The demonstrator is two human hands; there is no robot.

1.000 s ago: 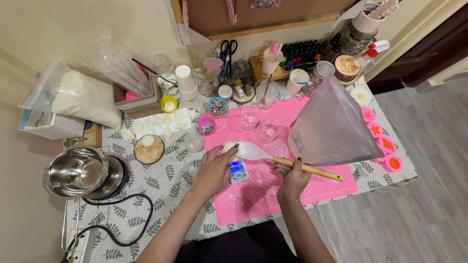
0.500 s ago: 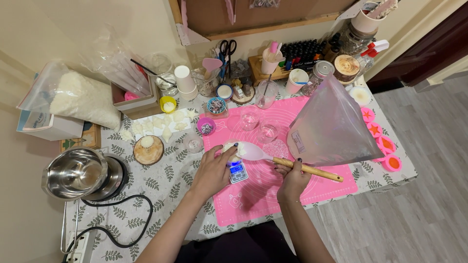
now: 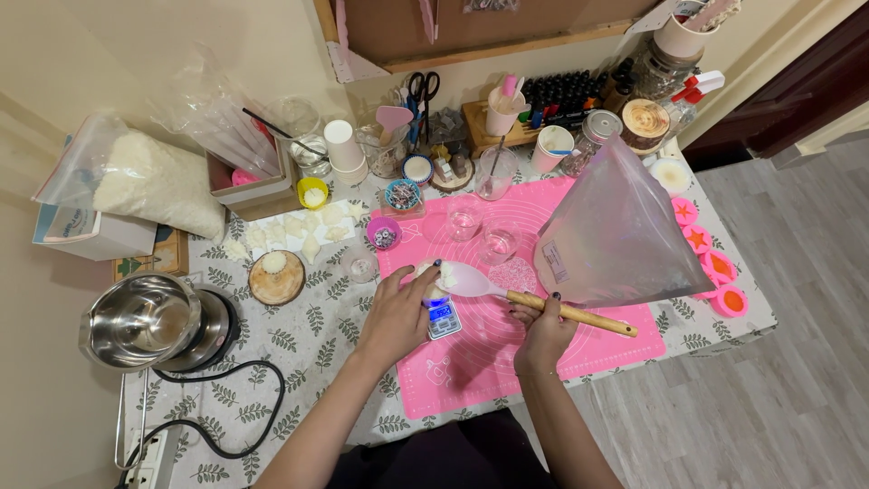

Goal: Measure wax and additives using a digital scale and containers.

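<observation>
A: From the head view, what is the right hand [image 3: 543, 330] doing?

B: It is closed around the wooden handle of a spoon [image 3: 529, 300]. The pale bowl of the spoon reaches away from that grip to the left, and the handle's free end sticks out to the right, under a big clear bag [image 3: 615, 231].

A: And the left hand [image 3: 398, 312]?

B: It lies just left of the spoon's bowl, fingers bent, fingertips [image 3: 433, 269] at a small white lump by the bowl. Whether it pinches the lump or only touches it, I cannot tell.

A: What sits between the two hands?

B: A small scale [image 3: 444, 317] with a lit blue display, right below the spoon's bowl, on a pink mat [image 3: 471, 362].

A: Beyond the grip?

B: Two clear cups [image 3: 480, 231] stand on the mat past the spoon. The bag stands just right of the right hand, near its knuckles. Well to the left of the left hand are a steel pot [image 3: 140, 317] and a wooden disc [image 3: 276, 276] bearing a white piece.
</observation>
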